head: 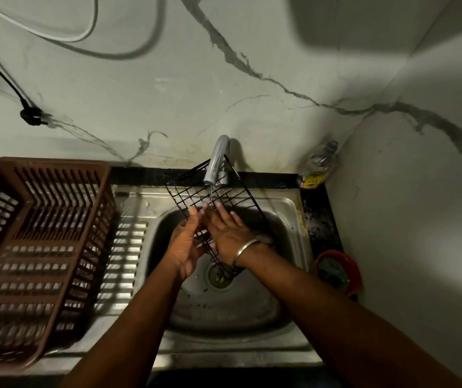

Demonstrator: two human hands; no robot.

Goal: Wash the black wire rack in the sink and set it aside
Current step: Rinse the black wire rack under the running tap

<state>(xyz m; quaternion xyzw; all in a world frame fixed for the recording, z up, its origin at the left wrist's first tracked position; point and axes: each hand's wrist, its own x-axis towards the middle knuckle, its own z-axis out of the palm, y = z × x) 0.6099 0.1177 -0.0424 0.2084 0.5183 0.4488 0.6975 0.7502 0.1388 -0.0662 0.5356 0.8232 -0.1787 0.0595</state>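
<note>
The black wire rack [196, 196] is tilted over the steel sink [294, 208], its upper end under the tap [218, 161]. A thin stream of water runs from the tap onto the grid. My left hand [186, 245] holds the rack's left edge from below, fingers curled round the wire. My right hand [227, 233], with a metal bangle at the wrist, lies flat on the grid with straight fingers. The rack's lower end hangs near the drain [220, 277].
A brown plastic dish basket [36, 247] stands on the ribbed draining board at the left. At the back right corner stands a soap bottle [319, 166]; an orange bowl [339, 271] sits on the dark counter right of the sink. Cables hang on the marble wall.
</note>
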